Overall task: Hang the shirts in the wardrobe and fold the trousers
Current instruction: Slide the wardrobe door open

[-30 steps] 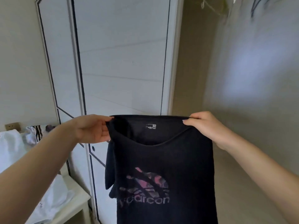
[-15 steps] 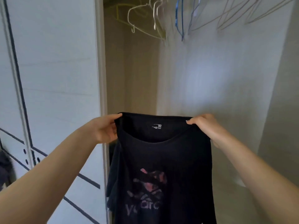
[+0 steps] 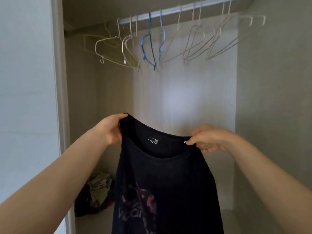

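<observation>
Still pinched by left hand (image 3: 109, 130) and right hand (image 3: 209, 139), shirt (image 3: 168, 179) now faces hanger rail (image 3: 185, 7).

Soft diffuse light, rather dim. Pale glare patch on wardrobe back wall (image 3: 182, 98). Right-hand hangers (image 3: 187, 48) blurred. Black shirt (image 3: 168, 174) underexposed, print smeared. Wide-angle stretch at frame edges.

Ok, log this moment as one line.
stage: pre-hang | left hand: grips black T-shirt shoulder | right hand: pinches other shoulder | hangers: empty on rail
</observation>
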### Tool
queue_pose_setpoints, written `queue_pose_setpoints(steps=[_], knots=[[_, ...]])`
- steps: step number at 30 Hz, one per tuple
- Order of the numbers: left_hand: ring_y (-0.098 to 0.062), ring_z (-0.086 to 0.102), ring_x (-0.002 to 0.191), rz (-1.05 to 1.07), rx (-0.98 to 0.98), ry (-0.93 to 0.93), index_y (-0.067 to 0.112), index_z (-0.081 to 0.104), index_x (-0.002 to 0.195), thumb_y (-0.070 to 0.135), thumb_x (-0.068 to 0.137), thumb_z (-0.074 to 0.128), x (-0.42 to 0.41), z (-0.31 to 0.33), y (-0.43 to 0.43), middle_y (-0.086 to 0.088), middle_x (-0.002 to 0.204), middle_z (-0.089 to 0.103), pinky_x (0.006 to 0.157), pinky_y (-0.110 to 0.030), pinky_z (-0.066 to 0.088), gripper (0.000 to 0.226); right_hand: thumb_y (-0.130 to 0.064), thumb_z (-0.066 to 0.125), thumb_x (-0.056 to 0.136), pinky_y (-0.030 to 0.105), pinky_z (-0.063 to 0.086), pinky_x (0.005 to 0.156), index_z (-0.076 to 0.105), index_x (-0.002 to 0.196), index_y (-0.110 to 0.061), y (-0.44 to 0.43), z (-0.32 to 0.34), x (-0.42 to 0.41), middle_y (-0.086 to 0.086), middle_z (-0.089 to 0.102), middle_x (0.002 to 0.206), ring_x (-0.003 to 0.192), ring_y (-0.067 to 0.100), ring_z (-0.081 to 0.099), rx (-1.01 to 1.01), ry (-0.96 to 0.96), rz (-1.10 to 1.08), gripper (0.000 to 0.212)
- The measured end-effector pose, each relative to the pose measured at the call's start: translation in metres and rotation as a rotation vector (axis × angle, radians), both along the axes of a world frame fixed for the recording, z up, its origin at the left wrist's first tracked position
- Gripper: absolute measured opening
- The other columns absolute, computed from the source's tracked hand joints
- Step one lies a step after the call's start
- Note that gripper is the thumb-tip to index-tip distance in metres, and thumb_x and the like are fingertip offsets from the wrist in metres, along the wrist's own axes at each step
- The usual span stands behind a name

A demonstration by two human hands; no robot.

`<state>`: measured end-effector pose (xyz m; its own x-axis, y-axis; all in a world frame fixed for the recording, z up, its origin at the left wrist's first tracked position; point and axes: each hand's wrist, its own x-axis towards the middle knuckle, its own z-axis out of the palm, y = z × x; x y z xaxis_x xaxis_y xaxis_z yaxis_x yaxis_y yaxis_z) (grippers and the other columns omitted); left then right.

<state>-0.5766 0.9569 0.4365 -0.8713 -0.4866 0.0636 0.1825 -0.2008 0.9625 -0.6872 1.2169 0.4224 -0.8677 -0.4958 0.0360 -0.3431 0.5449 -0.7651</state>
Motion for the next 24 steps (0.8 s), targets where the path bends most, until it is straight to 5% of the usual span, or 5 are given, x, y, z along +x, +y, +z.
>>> queue_pose_setpoints(steps=[3, 8, 15, 21, 24], knots=[[-0.021, 0.062, 0.082, -0.041, -0.025, 0.032, 0.009, 0.062, 0.095, 0.021, 0.098, 0.058, -0.014, 0.018, 0.005, -0.007, 0.093, 0.062, 0.068, -0.035, 0.053, 0.013, -0.010, 0.068, 0.088, 0.023, 0.051, 0.062, 0.066, 0.108, -0.008, 0.007, 0.021, 0.003, 0.005, 0.066, 0.080, 0.068, 0.014, 0.062, 0.020, 0.030, 0.005, 0.020], [-0.022, 0.061, 0.075, -0.084, -0.074, 0.092, 0.007, 0.061, 0.099, 0.019, 0.096, 0.061, -0.032, 0.046, 0.023, -0.007, 0.088, 0.059, 0.050, -0.029, 0.057, 0.013, -0.015, 0.062, 0.092, 0.032, 0.056, 0.078, 0.066, 0.108, -0.004, 0.019, 0.057, 0.011, 0.009, 0.075, 0.097, 0.079, 0.020, 0.066, -0.039, 0.116, -0.085, 0.020], [-0.023, 0.060, 0.068, -0.080, -0.125, 0.129, 0.005, 0.062, 0.093, 0.014, 0.094, 0.065, -0.056, 0.061, 0.036, -0.009, 0.081, 0.058, 0.048, -0.030, 0.054, 0.009, -0.019, 0.056, 0.095, 0.030, 0.057, 0.072, 0.068, 0.095, -0.005, 0.029, 0.120, 0.035, 0.004, 0.073, 0.086, 0.077, 0.016, 0.066, -0.086, 0.571, -0.226, 0.019], [-0.023, 0.059, 0.070, -0.089, -0.165, 0.163, 0.000, 0.058, 0.114, 0.014, 0.095, 0.063, -0.072, 0.071, 0.045, -0.010, 0.083, 0.058, 0.053, -0.033, 0.052, 0.024, -0.017, 0.056, 0.088, 0.042, 0.059, 0.079, 0.069, 0.080, -0.006, 0.038, 0.183, 0.046, 0.008, 0.073, 0.082, 0.085, 0.029, 0.069, -0.183, 0.877, -0.353, 0.019], [-0.023, 0.060, 0.068, -0.084, -0.171, 0.179, -0.003, 0.056, 0.123, 0.014, 0.094, 0.064, -0.079, 0.077, 0.045, -0.010, 0.083, 0.059, 0.048, -0.030, 0.052, 0.034, -0.015, 0.053, 0.085, 0.034, 0.054, 0.080, 0.070, 0.086, -0.002, 0.042, 0.212, 0.046, 0.016, 0.070, 0.089, 0.090, 0.032, 0.065, -0.213, 1.066, -0.455, 0.022]])
